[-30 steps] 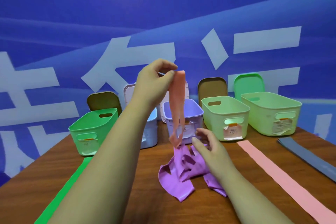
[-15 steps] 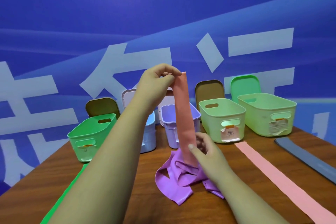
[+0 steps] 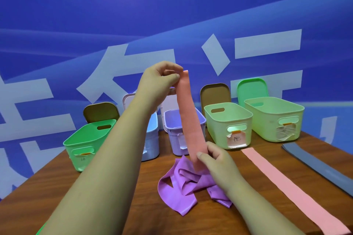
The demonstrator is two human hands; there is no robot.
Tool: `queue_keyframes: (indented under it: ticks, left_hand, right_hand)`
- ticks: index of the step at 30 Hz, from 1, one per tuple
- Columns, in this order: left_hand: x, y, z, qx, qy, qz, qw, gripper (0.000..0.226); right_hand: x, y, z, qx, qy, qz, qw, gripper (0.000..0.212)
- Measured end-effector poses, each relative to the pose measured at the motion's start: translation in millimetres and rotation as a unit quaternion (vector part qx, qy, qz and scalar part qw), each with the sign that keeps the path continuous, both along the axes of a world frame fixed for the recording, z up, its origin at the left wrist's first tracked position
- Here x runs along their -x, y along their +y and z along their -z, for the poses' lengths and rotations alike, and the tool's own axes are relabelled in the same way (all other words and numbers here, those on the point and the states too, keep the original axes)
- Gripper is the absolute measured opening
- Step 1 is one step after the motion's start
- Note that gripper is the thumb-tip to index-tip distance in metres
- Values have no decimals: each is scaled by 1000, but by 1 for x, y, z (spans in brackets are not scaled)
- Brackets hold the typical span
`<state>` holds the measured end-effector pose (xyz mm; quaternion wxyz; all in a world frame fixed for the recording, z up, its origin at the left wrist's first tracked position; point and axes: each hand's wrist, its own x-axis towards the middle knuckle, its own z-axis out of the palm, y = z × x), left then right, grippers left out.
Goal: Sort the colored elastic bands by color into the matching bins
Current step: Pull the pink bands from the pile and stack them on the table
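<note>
An orange-pink elastic band (image 3: pixel 189 120) hangs stretched upright in front of the purple bin (image 3: pixel 174 129). My left hand (image 3: pixel 159 80) pinches its top end, raised above the bins. My right hand (image 3: pixel 215 158) pinches its lower end just above a crumpled purple band (image 3: pixel 181 187) on the wooden table (image 3: pixel 124 206). A flat pink band (image 3: pixel 282 183) lies to the right, and a grey band (image 3: pixel 321 164) lies further right. A row of bins stands at the back: green (image 3: pixel 86 145), light blue (image 3: pixel 151 137), purple, and two pale green bins (image 3: pixel 227 126) (image 3: pixel 275 118).
Bin lids lean against the blue printed backdrop behind the bins. A bright green band edge (image 3: pixel 41 230) shows at the bottom left beside my left arm. Paper labels hang on the fronts of the bins.
The orange-pink band hung loose from my left hand; my right hand has now taken its lower end and the band is pulled flat and straight.
</note>
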<state>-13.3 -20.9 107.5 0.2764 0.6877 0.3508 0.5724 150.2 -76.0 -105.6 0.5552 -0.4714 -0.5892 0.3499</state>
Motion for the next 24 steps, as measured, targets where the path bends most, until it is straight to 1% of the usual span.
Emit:
queue_keyframes:
  ticks: [4,6,7,12,15,18,21,24]
  left_hand:
    - [-14,12,-2,-3,-6,1,1000,18]
    - [-27,15,-1,9,-21,23,999,18]
    - [-35,17,1,19,-32,34,999,19]
    - [-80,28,17,65,-54,50,995,20]
    - [-108,30,35,99,-42,54,993,21]
    - [-134,32,62,149,-19,74,986,23]
    - [-156,38,95,176,23,76,981,22]
    - [-176,43,125,201,54,72,975,21]
  right_hand:
    - [-19,-12,-6,13,1,-2,1000,26]
    - [-33,-21,-8,19,-1,14,1000,15]
    - [-42,-25,-8,24,-1,25,999,13]
    - [-82,-46,-10,73,-52,100,991,17]
    - [-108,-62,-13,105,-101,154,977,18]
    - [-134,-82,-14,149,-166,192,956,22]
    - [-157,-100,-15,179,-212,209,938,25]
    - [-173,-110,-17,228,-251,203,919,25]
